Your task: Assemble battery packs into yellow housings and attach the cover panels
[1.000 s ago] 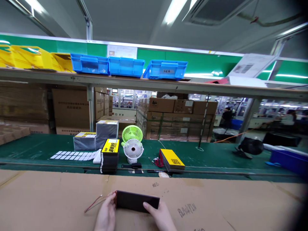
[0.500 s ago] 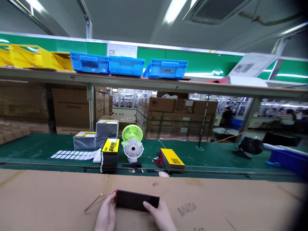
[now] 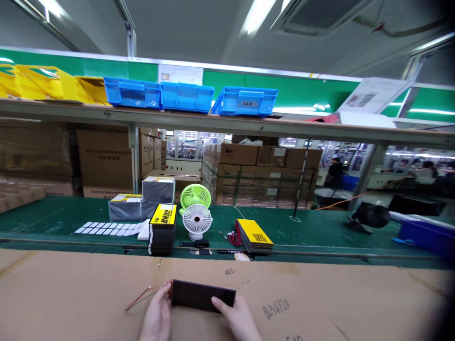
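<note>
A flat dark rectangular panel [image 3: 199, 294] is held between my two hands above the cardboard sheet [image 3: 88, 293]. My left hand [image 3: 159, 310] grips its left end, where thin reddish wires [image 3: 139, 299] trail out to the left. My right hand [image 3: 234, 315] holds the right end, thumb on the face and the other fingers hidden behind. Beyond the cardboard stand a stack of dark pieces with a yellow top [image 3: 162, 232] and a stack of yellow-topped panels [image 3: 255, 235] with red wires beside it.
On the green bench [image 3: 320, 227] stand a white fan [image 3: 197, 220], a green fan [image 3: 199, 194], wrapped stacks [image 3: 125, 208], white labels [image 3: 108, 229] and a dark blue bin [image 3: 424, 239]. Blue trays [image 3: 245, 102] line the shelf above. Two people appear far back right.
</note>
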Action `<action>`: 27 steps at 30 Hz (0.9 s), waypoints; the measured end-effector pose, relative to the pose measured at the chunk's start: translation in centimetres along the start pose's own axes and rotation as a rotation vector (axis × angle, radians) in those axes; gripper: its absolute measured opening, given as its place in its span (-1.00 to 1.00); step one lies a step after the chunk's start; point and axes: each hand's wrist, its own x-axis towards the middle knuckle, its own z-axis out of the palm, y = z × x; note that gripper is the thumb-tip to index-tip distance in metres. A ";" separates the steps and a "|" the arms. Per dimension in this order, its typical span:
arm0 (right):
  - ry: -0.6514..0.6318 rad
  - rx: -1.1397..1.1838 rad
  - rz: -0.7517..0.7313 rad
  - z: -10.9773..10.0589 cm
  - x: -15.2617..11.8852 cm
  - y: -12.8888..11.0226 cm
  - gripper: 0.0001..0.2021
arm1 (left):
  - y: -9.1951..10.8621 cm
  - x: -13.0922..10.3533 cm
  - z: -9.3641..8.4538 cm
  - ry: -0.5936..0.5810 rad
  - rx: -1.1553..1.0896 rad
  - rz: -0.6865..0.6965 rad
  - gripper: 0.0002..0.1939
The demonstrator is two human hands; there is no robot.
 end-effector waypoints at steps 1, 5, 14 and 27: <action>-0.002 -0.001 -0.003 0.0 0.0 0.0 -0.59 | 0.0 0.0 0.0 -0.003 0.001 -0.004 -0.81; -0.028 -0.009 -0.014 0.0 0.1 0.2 -0.60 | 0.0 0.2 -0.1 0.009 -0.009 -0.009 -0.79; -0.003 -0.029 0.003 0.0 0.1 0.2 -0.58 | 0.0 0.0 0.0 0.008 0.018 0.000 -0.82; -0.018 -0.048 -0.005 -0.1 0.1 -0.1 -0.59 | 0.1 -0.1 0.1 0.008 0.010 -0.011 -0.83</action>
